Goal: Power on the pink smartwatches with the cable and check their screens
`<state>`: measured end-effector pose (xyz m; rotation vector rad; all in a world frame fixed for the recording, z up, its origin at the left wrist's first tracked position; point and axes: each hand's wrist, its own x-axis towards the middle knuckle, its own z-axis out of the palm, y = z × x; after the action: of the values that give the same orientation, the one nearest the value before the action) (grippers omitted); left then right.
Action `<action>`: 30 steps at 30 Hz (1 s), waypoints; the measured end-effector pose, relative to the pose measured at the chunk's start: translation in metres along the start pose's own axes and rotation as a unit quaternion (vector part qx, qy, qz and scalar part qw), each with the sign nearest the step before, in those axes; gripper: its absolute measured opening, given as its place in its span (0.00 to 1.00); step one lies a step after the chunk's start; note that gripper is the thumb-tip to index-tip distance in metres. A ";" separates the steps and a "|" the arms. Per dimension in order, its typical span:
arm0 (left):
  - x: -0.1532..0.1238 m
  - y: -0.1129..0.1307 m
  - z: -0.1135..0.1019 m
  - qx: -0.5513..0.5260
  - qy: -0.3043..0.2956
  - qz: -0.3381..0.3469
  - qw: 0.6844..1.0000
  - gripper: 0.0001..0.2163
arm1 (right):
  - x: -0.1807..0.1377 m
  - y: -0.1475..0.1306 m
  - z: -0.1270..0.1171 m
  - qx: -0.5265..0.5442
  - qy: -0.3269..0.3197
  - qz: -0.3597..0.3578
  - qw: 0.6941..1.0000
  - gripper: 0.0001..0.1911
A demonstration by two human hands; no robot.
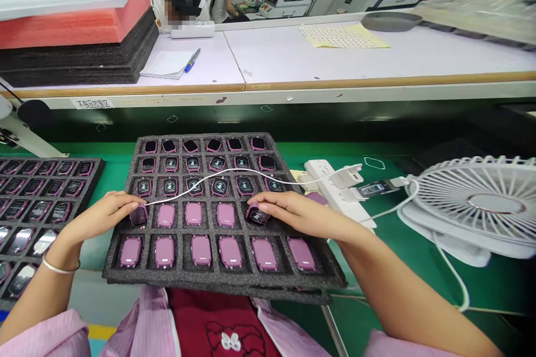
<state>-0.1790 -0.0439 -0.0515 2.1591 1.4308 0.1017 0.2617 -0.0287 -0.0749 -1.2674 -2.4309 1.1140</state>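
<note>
A grey foam tray [180, 278] in front of me holds purple smartwatch bodies in rows. The far rows lie screen up, several of them lit; the near rows show purple backs [166, 215]. At the left end of the fourth row, my left hand [113, 207] pinches a smartwatch [138, 216], where the end of a white charging cable [218, 173] meets it. Farther right in that row, my right hand [285, 209] grips another smartwatch [255, 215], screen up and lit, by its edge. The cable arcs over the tray to a power strip [335, 187].
Another tray of watches [94, 170] lies at left. A white fan [481, 201] and a plugged-in charger [347, 176] are at right. Above the green bench, a shelf [268, 61] carries stacked foam [75, 28], a notepad [165, 64] and a pen [192, 60]. People work beyond.
</note>
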 end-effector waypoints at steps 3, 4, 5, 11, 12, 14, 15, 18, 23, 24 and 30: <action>-0.002 -0.003 0.002 -0.021 0.017 -0.011 1.000 0.30 | 0.001 -0.002 0.002 -0.025 0.013 -0.004 1.000 0.26; -0.003 -0.004 0.003 -0.035 0.027 -0.017 0.999 0.30 | 0.001 -0.004 0.002 -0.029 0.014 -0.003 0.999 0.26; -0.005 -0.004 0.005 -0.050 0.038 -0.022 0.998 0.31 | 0.001 -0.005 0.002 -0.032 0.015 -0.002 0.999 0.25; -0.011 -0.003 0.010 -0.062 0.045 -0.031 0.997 0.31 | 0.005 -0.005 0.000 -0.036 -0.031 -0.023 0.999 0.25; -0.010 -0.002 0.009 -0.058 0.038 -0.030 0.997 0.31 | 0.005 -0.005 0.000 -0.038 -0.036 -0.024 0.998 0.25; -0.009 0.000 0.008 -0.056 0.021 -0.028 0.998 0.30 | 0.006 -0.004 0.001 -0.042 -0.034 -0.022 0.998 0.25; -0.009 0.000 0.007 -0.059 0.013 -0.027 0.998 0.30 | 0.006 -0.004 0.001 -0.043 -0.029 -0.023 0.998 0.26; -0.011 0.000 0.004 -0.081 -0.005 -0.029 0.996 0.25 | 0.005 -0.004 0.003 -0.043 -0.016 -0.024 0.999 0.26; -0.019 0.007 0.001 -0.083 0.028 -0.051 0.995 0.23 | 0.004 0.000 0.005 -0.061 -0.009 -0.021 0.998 0.27; -0.021 0.011 0.002 -0.077 0.036 -0.050 0.995 0.22 | 0.004 0.000 0.006 -0.065 -0.009 -0.021 0.998 0.27; -0.034 0.040 0.010 0.011 0.006 -0.012 1.000 0.17 | 0.004 -0.002 0.006 -0.080 -0.007 -0.031 0.996 0.26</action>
<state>-0.1565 -0.0892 -0.0332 2.1621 1.4722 0.0908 0.2548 -0.0301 -0.0785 -1.2207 -2.5959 0.9307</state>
